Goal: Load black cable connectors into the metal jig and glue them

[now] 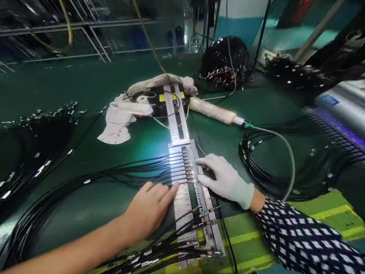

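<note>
A slotted metal jig [182,213] lies in front of me with a row of black cables [154,167] set side by side across it, their small connector tips [187,165] lined up along the slot. My left hand [151,207] is bare and lies over the cables at the jig's left side. Its forefinger stretches out to the lowest cable in the row. My right hand [224,179], in a white glove, rests at the jig's right rail [201,179], thumb and forefinger apart against it. More cables [159,251] with connector ends lie across the jig's near end.
Behind the jig stands a black device [159,104] partly covered by white cloth [118,123]. A wrapped handle tool [212,110] lies to its right. Cable bundles [42,140] lie left, with coiled cables [256,163] right. A silver machine [345,106] stands far right.
</note>
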Available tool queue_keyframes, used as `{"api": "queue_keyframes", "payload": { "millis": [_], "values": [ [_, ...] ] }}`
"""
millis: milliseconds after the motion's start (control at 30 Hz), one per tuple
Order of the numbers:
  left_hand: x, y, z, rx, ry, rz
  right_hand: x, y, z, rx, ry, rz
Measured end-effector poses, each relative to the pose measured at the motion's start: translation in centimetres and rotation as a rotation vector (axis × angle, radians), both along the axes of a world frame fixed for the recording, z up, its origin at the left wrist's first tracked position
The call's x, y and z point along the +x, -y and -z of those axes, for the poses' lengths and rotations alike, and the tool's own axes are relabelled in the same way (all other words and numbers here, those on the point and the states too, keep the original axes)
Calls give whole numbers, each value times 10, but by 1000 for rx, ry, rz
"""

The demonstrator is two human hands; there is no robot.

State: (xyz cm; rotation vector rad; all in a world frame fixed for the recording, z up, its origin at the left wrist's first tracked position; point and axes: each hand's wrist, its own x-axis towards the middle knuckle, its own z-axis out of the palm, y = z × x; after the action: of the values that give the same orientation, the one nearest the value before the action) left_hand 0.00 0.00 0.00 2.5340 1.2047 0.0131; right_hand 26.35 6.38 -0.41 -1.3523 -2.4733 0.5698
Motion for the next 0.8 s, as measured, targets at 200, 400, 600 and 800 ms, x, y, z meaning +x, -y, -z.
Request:
{"api": "queue_keyframes", "payload": {
  "millis": [200, 400, 600, 800],
  "values": [
    [16, -90, -13, 182, 44, -371, -33, 6, -8, 133, 110, 143],
    [19, -131, 5, 178, 44, -530, -42, 2, -1, 172, 128, 275],
    [29, -158, -5, 195, 58, -595, -49, -27, 4, 172, 102, 322],
    [-2, -55, -29, 185, 117, -455, -29, -28, 8, 126, 21, 210]
  ]
}}
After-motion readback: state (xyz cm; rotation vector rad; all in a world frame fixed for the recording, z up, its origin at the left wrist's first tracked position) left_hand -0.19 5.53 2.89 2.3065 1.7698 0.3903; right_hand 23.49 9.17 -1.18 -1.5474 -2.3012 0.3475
